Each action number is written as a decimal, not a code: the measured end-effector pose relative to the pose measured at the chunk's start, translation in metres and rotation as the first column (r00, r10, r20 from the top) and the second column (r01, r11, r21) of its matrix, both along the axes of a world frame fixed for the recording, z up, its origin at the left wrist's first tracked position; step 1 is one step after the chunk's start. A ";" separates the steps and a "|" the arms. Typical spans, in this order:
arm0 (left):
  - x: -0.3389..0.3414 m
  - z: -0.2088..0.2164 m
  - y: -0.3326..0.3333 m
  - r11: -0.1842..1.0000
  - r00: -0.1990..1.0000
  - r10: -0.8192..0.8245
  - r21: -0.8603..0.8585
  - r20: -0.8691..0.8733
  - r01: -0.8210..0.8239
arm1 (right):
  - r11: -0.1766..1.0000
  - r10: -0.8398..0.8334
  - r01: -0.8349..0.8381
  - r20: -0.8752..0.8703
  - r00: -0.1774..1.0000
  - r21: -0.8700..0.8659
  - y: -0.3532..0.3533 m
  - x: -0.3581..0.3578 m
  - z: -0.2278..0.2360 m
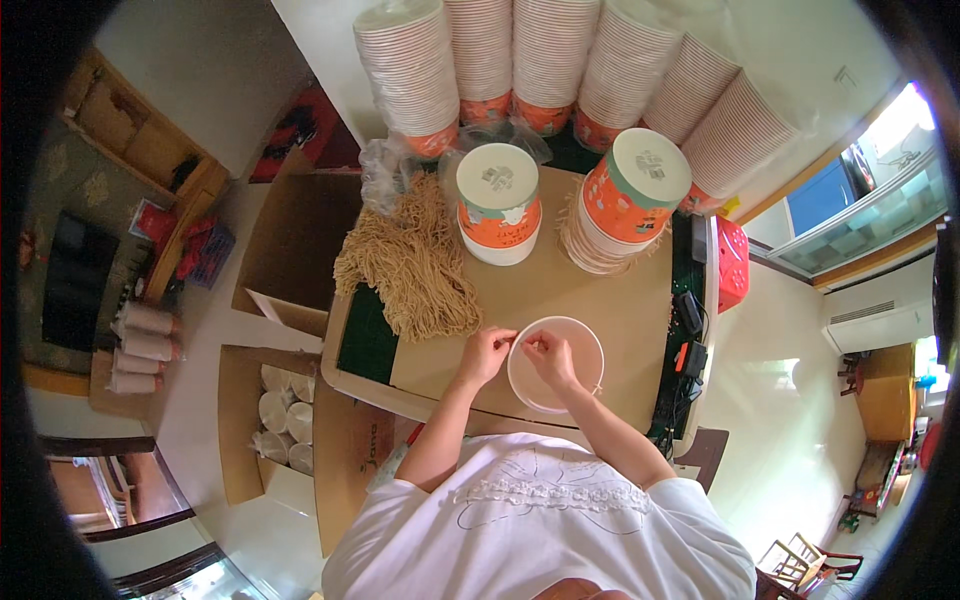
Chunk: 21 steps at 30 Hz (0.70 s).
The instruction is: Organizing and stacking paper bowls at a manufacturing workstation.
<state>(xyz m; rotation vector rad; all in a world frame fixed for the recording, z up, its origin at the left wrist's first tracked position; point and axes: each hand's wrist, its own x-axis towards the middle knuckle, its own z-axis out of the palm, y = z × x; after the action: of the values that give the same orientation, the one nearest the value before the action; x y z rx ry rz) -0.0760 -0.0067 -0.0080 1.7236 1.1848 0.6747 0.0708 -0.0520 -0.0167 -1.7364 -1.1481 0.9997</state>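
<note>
A white paper bucket [590, 352] stands mouth up in front of me, close to the table's near edge. My left hand [488, 352] is pinched closed at the outside of its left rim. Reaching over the opening, my right hand [550, 358] is closed in a pinch just inside that same rim. What the fingertips hold is too small to tell. A short tan cord end [597, 389] shows at the bucket's right side. Beyond my left hand lies a heap of tan cords [415, 262].
Upside-down orange buckets [498, 232] and a second stack [630, 205] with cords around it stand behind. Tall wrapped bucket stacks [553, 60] line the wall. Black adapters and cables [688, 358] lie at the right edge. An open carton of wrapped buckets [285, 420] sits left.
</note>
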 end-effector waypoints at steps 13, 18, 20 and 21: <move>0.011 0.014 -0.013 0.988 0.996 -0.017 0.152 -0.088 0.030 | 0.998 0.054 -0.053 0.023 0.998 -0.036 -0.004 0.006 0.011; 0.020 0.010 -0.015 0.997 0.998 0.005 0.080 -0.068 0.001 | 0.992 0.111 -0.108 0.057 0.992 -0.064 -0.016 0.017 0.023; 0.015 -0.009 -0.013 0.994 0.998 0.063 -0.090 -0.009 -0.063 | 0.957 0.288 -0.285 0.253 0.924 -0.050 -0.028 0.012 0.054; 0.015 -0.015 -0.012 0.960 0.993 0.112 -0.262 0.043 -0.097 | 0.931 0.345 -0.364 0.334 0.877 -0.006 -0.034 0.007 0.065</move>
<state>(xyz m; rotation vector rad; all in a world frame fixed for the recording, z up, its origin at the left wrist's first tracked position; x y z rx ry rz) -0.0611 -0.0188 -0.0229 1.4230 1.2704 0.5987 0.0778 -0.0857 0.0482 -1.7241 -1.7448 0.8911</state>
